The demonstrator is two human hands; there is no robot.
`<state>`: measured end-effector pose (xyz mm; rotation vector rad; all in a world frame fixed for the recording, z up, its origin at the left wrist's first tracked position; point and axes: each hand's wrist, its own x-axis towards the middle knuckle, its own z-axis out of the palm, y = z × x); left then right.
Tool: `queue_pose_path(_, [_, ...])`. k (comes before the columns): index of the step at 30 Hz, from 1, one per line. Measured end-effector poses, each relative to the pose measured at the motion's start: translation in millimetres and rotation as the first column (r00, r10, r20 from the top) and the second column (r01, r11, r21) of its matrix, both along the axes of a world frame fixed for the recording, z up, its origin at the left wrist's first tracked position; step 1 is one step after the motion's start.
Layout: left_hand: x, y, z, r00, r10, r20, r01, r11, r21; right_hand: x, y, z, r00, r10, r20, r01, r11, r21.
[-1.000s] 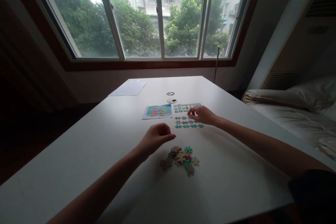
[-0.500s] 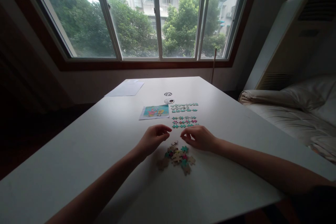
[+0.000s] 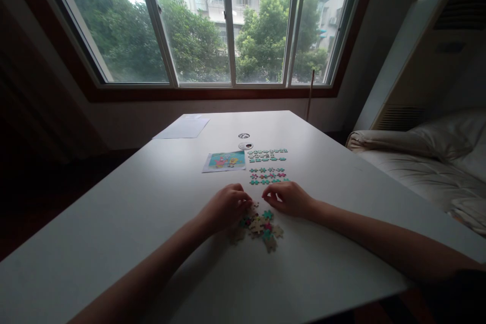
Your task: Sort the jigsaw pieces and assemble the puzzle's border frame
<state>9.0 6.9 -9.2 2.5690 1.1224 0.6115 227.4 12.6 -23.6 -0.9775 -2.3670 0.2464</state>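
Note:
A loose pile of jigsaw puzzle pieces lies on the white table, some with the plain brown back up, others teal or pink. My left hand is at the pile's upper left edge, its fingers closed on a jigsaw piece there. Across from it, my right hand rests just above the pile, thumb and fingers curled into a pinch; whatever is between the tips is too small to make out. Beyond the hands, more jigsaw pieces lie in several neat rows.
Left of the rows lies a cartoon picture sheet. Two round markings show behind it on the table. White paper is at the far left corner. A padded seat stands beyond the right edge, with a window ahead.
My left hand has come down and slightly right to the pile's edge, and its fingers have closed at a piece. My right hand has stayed nearly still.

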Motion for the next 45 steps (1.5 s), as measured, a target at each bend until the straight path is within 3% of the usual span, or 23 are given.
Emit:
queue_pose_path(13, [7.2,1.4,-0.3,0.998,-0.059,-0.012,0.058,0.998,-0.039,0.7,-0.3,-0.5,0.999,-0.019,-0.039,0.02,1.0,0.024])
queue_pose_path(20, [6.0,-1.7,3.0,0.975,-0.15,-0.161,0.169,0.98,0.108,1.0,0.1,0.2,0.999,-0.04,-0.03,0.041,0.999,0.023])
queue_pose_path(25, [6.3,-2.2,1.1,0.979,-0.083,-0.188,0.115,0.979,0.167,1.1,1.0,-0.6,0.999,-0.035,-0.035,0.036,0.999,0.024])
queue_pose_path(27, [6.2,-1.4,0.1,0.992,-0.033,-0.125,0.053,0.986,0.161,0.1,0.2,-0.2,0.998,-0.049,-0.038,0.05,0.998,0.029])
queue_pose_path(29, [6.6,-0.9,0.5,0.999,0.029,0.018,-0.03,0.995,0.097,-1.6,-1.6,1.2,0.996,-0.078,-0.043,0.079,0.996,0.039])
queue_pose_path(32, [9.4,-1.6,4.3,0.949,0.146,0.28,-0.11,0.984,-0.141,-5.1,-5.5,4.2,0.991,-0.124,-0.056,0.128,0.989,0.076])
queue_pose_path(36, [16.1,-6.0,11.9,0.823,0.282,0.494,-0.027,0.887,-0.461,-10.1,-10.9,8.2,0.985,-0.155,-0.075,0.164,0.977,0.137])
queue_pose_path(39, [20.3,-10.1,15.9,0.775,0.331,0.538,0.017,0.84,-0.543,-13.2,-13.6,10.4,0.98,-0.178,-0.09,0.19,0.969,0.158])
queue_pose_path(45, [22.0,-12.8,17.6,0.748,0.353,0.562,0.059,0.808,-0.586,-14.2,-15.8,12.6,0.977,-0.182,-0.109,0.198,0.966,0.168])
